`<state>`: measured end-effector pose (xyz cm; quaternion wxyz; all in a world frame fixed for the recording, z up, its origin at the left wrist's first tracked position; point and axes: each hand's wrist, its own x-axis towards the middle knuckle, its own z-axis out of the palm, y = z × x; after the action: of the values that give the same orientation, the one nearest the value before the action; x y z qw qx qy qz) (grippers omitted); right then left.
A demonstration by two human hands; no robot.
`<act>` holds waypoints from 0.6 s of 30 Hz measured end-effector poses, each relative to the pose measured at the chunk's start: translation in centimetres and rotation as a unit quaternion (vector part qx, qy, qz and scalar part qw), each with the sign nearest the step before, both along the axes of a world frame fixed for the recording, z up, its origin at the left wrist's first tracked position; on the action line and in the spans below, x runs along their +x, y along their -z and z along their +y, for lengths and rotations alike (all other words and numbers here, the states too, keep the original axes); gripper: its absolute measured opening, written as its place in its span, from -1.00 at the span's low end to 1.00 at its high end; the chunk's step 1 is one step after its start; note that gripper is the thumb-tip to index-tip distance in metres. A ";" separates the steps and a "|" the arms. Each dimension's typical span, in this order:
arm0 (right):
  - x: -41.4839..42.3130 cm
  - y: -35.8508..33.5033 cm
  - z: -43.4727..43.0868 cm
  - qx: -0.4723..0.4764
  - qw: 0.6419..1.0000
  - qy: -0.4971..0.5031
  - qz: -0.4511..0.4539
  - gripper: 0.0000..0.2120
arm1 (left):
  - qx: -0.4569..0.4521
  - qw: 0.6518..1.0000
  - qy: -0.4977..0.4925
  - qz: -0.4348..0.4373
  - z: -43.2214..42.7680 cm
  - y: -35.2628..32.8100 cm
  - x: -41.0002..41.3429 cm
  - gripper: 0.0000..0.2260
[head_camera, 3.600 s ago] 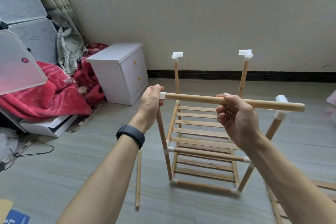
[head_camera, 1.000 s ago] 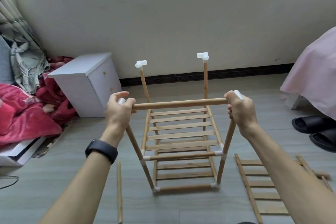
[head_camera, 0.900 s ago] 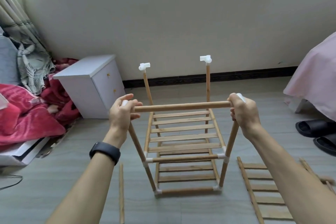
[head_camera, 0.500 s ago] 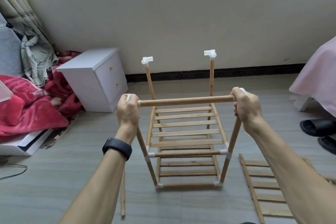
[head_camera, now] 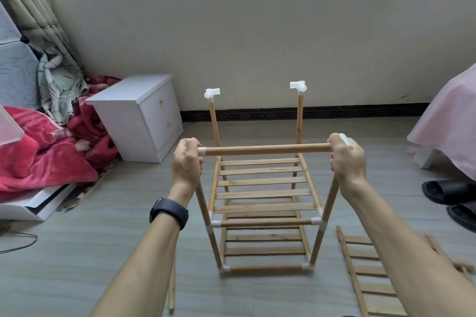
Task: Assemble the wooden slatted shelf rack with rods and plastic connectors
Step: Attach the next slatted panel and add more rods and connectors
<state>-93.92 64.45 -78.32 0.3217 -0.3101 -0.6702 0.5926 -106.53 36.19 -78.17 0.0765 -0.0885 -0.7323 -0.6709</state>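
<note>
A: Changed since a few seconds back?

B: Yes. Was holding the rod point(head_camera: 265, 150) loose then, right end poking out past the right post. Now spanning the front of the rack point(head_camera: 262, 194), level, between the tops of the two front posts point(head_camera: 327, 211).

A: Grip?

B: Clamping the left hand point(head_camera: 186, 162) round the left connector point(head_camera: 201, 151) with curled fingers; only a white collar showing at the rod end. Same with the right hand point(head_camera: 346, 159) over the right connector point(head_camera: 345, 139), just a bit of white above the knuckles.

A: Fully seated?

B: Cannot tell; hidden under the fingers at both joints. Looks snug on the left, going by collar against wood.

A: Meaning for the job?

B: Probably closes the top front edge. Leaves the back connectors point(head_camera: 211, 92) bare, so likely calls for a back rod and side rods yet, then top slats.

A: Parts for that?

B: Lying on the floor point(head_camera: 77, 252): a spare rod point(head_camera: 171, 288) by the left forearm, a slat panel point(head_camera: 365, 273) at right, partly behind the right arm.

A: Risk?

B: Pushing unevenly could splay the posts or pop a lower joint. Better to squeeze both ends inward together.
</note>
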 end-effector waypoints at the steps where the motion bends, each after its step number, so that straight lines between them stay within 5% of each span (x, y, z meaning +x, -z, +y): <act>1: 0.0 0.1 -0.1 0.003 1.000 0.005 0.003 -0.75 | 0.000 1.000 0.001 0.001 0.0 0.1 -0.1 -0.74; 5: -0.2 0.3 -0.4 0.007 0.999 0.041 -0.018 -0.59 | -0.009 1.000 0.007 0.005 0.0 0.3 -0.3 -0.77; 11: 1.0 -0.3 -3.7 -0.071 0.984 0.128 -0.105 0.00 | -0.038 0.999 -0.005 0.007 -0.1 0.4 0.7 -0.60; 18: 1.1 -0.3 -8.5 -0.128 0.990 0.028 -0.057 0.17 | -0.033 0.999 0.016 -0.012 -1.2 0.3 2.6 -0.47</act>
<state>-92.80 55.99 -78.00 0.2568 -0.4007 -0.5974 0.6454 -103.89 34.99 -78.44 0.0545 -0.0946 -0.7533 -0.6486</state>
